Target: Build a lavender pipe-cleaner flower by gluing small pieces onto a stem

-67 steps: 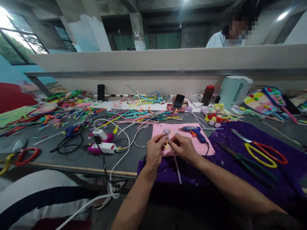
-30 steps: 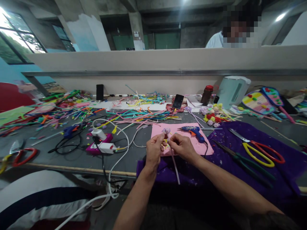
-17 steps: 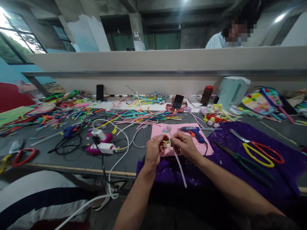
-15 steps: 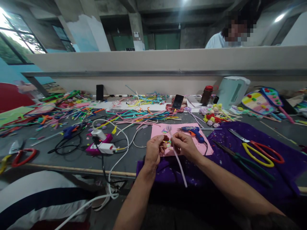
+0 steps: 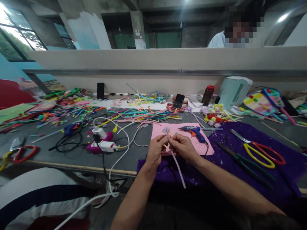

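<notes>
Over the pink sheet (image 5: 158, 129), my two hands meet at a lavender pipe-cleaner flower (image 5: 166, 130). My right hand (image 5: 184, 146) pinches its stem (image 5: 177, 168), which hangs down toward me over the purple cloth (image 5: 223, 131). Thumb and fingers of my left hand (image 5: 155, 149) are closed at the top of the stem, just under the flower; the exact grip point is hidden by the fingertips. A blue glue gun (image 5: 197, 133) lies on the sheet beside my right hand.
Right of me lie green-handled pliers (image 5: 242, 159) and red-and-yellow scissors (image 5: 259, 150). A power strip (image 5: 103, 145) with cables sits at left. Behind are loose pipe cleaners (image 5: 144, 114), a phone (image 5: 178, 101), finished flowers (image 5: 212, 118) and a kettle (image 5: 237, 91). A person (image 5: 217, 40) is beyond the partition.
My hands have come together, the left fingertips now meeting the right ones at the stem. The flower head has tipped slightly left, and the stem's lower end has swung a little left.
</notes>
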Demonstrator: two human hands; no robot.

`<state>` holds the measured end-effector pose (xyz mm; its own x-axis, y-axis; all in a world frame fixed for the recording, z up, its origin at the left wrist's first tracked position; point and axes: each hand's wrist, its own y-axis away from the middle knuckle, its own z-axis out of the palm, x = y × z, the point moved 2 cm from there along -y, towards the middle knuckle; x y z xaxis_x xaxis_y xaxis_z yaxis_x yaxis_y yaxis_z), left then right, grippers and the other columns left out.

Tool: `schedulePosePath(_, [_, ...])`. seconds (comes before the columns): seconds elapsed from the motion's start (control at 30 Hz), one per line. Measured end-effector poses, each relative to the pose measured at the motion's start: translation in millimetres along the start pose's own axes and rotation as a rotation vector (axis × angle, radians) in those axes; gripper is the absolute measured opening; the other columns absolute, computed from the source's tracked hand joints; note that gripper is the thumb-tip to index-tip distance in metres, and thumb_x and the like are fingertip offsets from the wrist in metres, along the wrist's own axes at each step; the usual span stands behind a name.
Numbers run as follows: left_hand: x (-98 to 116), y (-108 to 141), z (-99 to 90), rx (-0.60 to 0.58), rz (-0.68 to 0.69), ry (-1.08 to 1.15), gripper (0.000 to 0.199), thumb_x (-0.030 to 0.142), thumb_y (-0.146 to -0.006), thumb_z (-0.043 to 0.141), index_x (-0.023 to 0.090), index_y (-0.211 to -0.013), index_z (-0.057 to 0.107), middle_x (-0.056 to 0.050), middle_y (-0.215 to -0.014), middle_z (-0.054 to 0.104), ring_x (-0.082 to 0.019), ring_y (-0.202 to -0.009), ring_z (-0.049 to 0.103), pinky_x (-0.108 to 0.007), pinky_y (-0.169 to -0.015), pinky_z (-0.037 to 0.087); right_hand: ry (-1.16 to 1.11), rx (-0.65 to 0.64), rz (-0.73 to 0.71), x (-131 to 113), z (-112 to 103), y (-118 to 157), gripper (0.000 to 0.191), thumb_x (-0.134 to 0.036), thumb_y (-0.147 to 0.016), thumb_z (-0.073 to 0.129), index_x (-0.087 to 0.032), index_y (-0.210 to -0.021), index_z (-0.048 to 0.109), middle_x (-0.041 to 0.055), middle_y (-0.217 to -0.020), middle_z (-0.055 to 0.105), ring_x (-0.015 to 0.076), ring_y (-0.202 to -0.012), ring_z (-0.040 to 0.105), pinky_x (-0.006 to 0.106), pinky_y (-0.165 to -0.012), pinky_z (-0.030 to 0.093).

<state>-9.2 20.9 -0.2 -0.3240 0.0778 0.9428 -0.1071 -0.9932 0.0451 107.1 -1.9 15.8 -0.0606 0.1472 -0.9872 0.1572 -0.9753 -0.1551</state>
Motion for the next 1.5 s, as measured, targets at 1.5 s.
schedulePosePath(1.5, [-4,0,3.3,-0.182,-0.124,-0.049,0.030,0.041,-0.063,0.065,0.011,-0.069,0.062,0.001,-0.053,0.056,-0.003,-0.036,0.036,-0.017,-0.035,0.022,0.013,-0.026,0.066,-1,-27,-10,0.017,-0.030,-0.072,0.052,-0.016,-0.063,0.050,-0.0026,-0.050,0.057,0.0066,-0.035,0.047,0.016,-0.033,0.037])
